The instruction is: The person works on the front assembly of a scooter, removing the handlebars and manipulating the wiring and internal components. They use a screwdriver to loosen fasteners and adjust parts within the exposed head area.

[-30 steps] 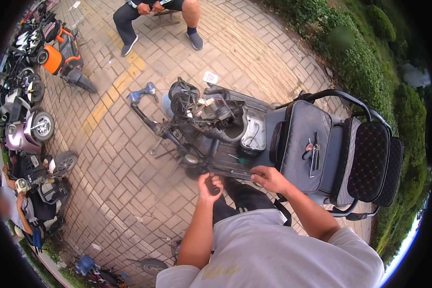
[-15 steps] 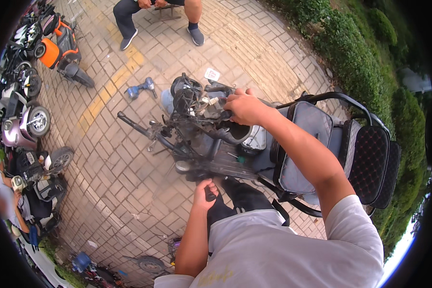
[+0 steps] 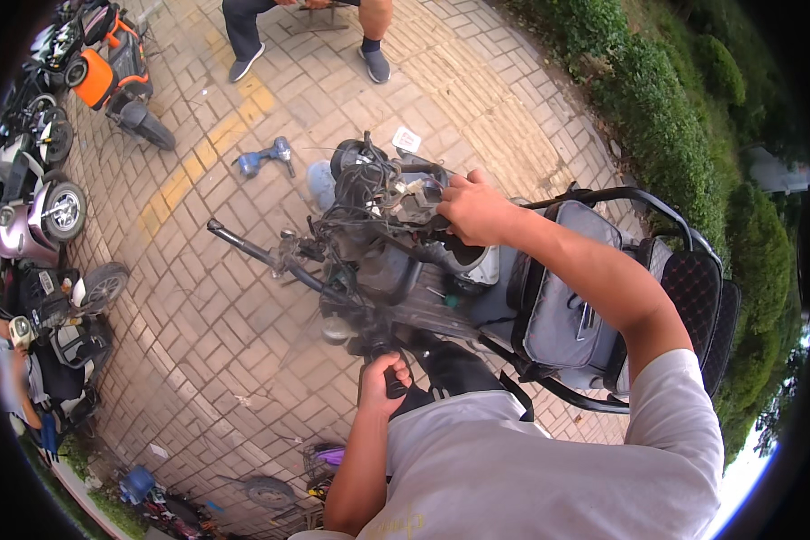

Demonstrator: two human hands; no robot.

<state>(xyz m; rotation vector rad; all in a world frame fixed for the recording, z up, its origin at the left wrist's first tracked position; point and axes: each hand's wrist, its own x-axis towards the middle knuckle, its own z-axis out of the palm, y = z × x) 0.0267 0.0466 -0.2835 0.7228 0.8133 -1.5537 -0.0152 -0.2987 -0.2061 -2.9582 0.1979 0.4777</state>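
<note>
Scooter wiring (image 3: 369, 184), bare and tangled at the front of the vehicle, lies ahead of the person's body, with the two hands well apart on either side of the line up to it. The left hand (image 3: 385, 382), low and close to the body, is wrapped around a black grip (image 3: 395, 388) at the near end of the handlebar (image 3: 310, 282). The right hand (image 3: 477, 211) is farther forward, its fingers down at the uncovered front part beside the wiring; whether they pinch anything cannot be told, since the back of the hand hides the tips. Of the two, the right is clearly nearer the wiring, which sits just to its left, while the left has only the handlebar. That bar's long axis slants from the left hand forward and to the left, out to its far end over the paving, so it passes on the near left side of the wiring. Behind the front part, to the right, come the padded grey seat (image 3: 553, 279) and a black quilted backrest (image 3: 679, 315). Beyond the wiring lie a blue power tool (image 3: 265, 160) and a white card (image 3: 406, 139) on the paving (image 3: 234, 315). Farther off, a person sits with their legs (image 3: 374, 22) in view, and an orange scooter (image 3: 94, 81) stands at left.
</note>
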